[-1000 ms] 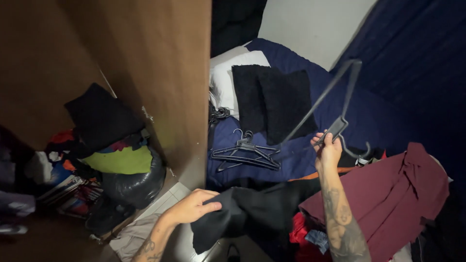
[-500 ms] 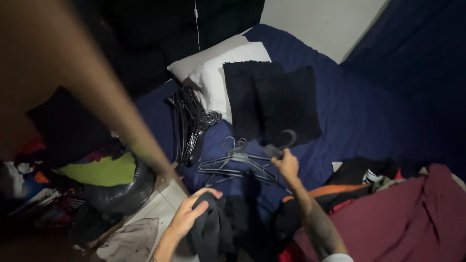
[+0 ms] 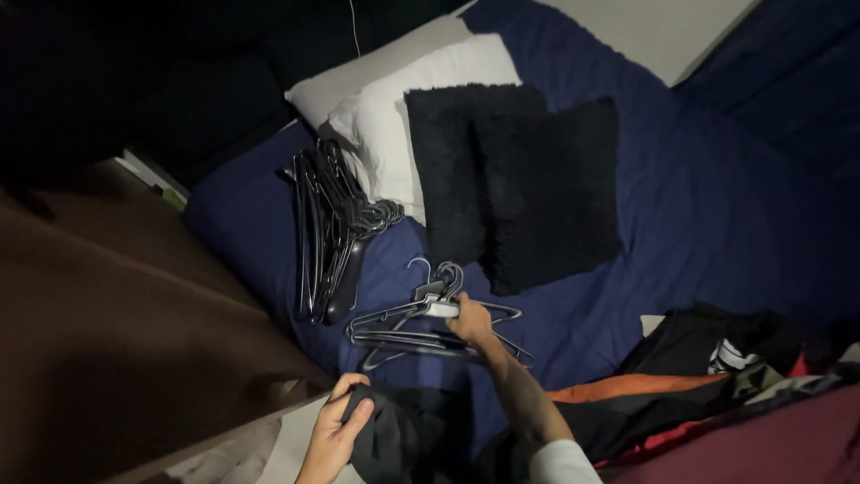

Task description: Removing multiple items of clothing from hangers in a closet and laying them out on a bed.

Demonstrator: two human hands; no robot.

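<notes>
While the person leans over the bed [image 3: 681, 206], the right hand [image 3: 468, 318] rests on a small stack of dark hangers [image 3: 421, 327] lying on the blue cover, fingers curled over the necks just below the hooks. I judge these light and stiff, thin-armed and a bit slick, likely to snag one another; the neck by the hooks looks the soundest place to take them, since the arms would flex and tangle. The left hand [image 3: 336, 435] is clenched on a black garment [image 3: 403, 435] at the near edge of the bed, the cloth bunched and sagging from the grip, soft and limp, easy to hold anywhere but apt to slip off a smooth hanger.

A bigger bundle of hangers [image 3: 327, 233] lies just left of the white pillow [image 3: 403, 116], with two black shaggy cushions [image 3: 520, 179] against it. A heap of clothes [image 3: 717, 385], black, orange and maroon, lies to the right. No box, basket or bag shows; everything lies loose on the bed.
</notes>
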